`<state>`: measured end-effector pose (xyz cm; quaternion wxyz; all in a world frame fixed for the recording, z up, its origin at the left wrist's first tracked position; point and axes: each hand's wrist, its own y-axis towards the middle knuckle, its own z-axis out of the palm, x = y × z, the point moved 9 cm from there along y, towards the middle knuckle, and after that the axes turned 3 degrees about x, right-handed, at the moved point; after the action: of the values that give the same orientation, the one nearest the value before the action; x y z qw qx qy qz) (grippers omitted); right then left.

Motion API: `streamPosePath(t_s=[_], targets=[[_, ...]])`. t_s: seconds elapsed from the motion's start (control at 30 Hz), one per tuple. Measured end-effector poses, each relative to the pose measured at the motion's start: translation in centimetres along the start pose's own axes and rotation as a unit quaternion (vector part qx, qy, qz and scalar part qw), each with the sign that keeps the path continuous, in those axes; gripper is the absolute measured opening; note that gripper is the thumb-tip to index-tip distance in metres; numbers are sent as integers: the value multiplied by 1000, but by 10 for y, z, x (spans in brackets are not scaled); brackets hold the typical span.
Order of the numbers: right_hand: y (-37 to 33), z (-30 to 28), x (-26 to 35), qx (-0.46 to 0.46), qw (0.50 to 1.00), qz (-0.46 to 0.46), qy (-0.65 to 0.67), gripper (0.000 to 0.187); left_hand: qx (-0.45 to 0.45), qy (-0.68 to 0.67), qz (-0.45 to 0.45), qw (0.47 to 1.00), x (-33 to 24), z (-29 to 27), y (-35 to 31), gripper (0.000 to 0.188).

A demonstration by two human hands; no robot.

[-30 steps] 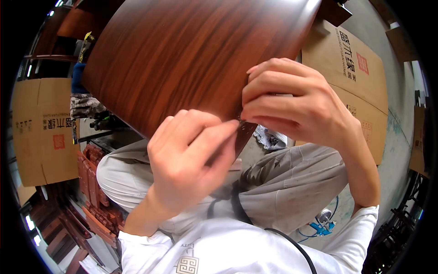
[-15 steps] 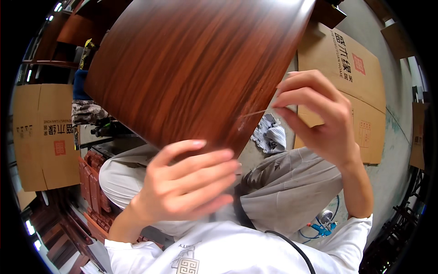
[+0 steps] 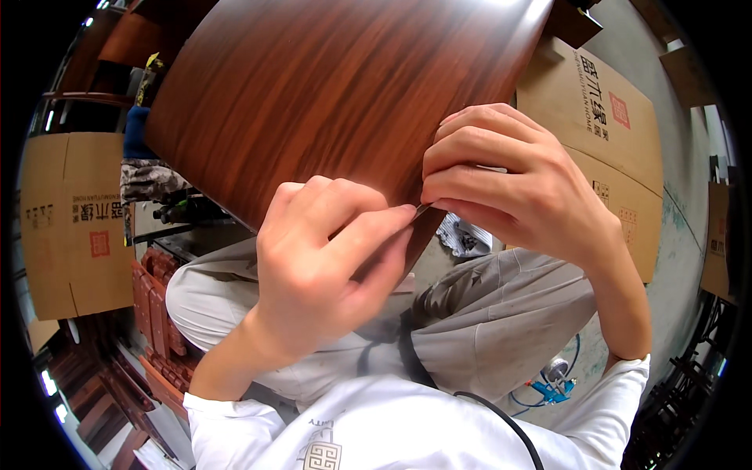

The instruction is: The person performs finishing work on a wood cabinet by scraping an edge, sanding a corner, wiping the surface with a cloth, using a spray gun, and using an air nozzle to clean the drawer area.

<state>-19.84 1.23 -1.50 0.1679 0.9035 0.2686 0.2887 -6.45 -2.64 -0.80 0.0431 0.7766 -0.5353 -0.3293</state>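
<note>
In front of me a glossy reddish-brown wooden panel (image 3: 313, 102) with dark grain slopes toward my lap. Over its near right edge my hands meet at the fingertips. Between them shows a very thin strip (image 3: 423, 209), too small to tell its exact kind. My right hand (image 3: 509, 172) pinches one end between thumb and index finger, the other fingers curled above. My left hand (image 3: 321, 251) is closed, its thumb and index fingertip pressed together at the strip's other end. The fingers hide most of the strip.
Flattened cardboard boxes (image 3: 595, 117) lie on the floor at right; another carton (image 3: 74, 227) stands at left. A striped cloth (image 3: 466, 237) lies beyond my knee. A blue spray gun (image 3: 554, 389) sits by my right leg. Stacked reddish-brown wooden parts (image 3: 157, 305) are at left.
My left hand, open half a second ago, has risen and closed on the strip's free end. My right hand has moved left and a little down toward it, still pinching the strip.
</note>
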Motion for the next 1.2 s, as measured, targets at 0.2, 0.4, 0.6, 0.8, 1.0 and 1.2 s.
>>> streamPosePath(t_s=[0.2,0.4,0.6,0.8,1.0,1.2], targets=[[0,0,-1,19,999,-31,10,27,7,-4,-3,1000,-4,2,-1,31],[0,-1,-2,11,999,-43,16,26,-1,5,-4,1000,-2,3,-2,33],[2,0,-3,15,999,-43,14,26,2,-6,-1,1000,-3,3,-3,34],[-10,-9,-3,-35,999,8,11,23,18,3,34,999,-6,2,11,31],[-12,-7,2,-65,996,49,-41,26,33,-1,67,997,4,5,20,30],[-10,-8,2,-63,996,49,-33,25,47,-12,63,997,2,4,16,31]])
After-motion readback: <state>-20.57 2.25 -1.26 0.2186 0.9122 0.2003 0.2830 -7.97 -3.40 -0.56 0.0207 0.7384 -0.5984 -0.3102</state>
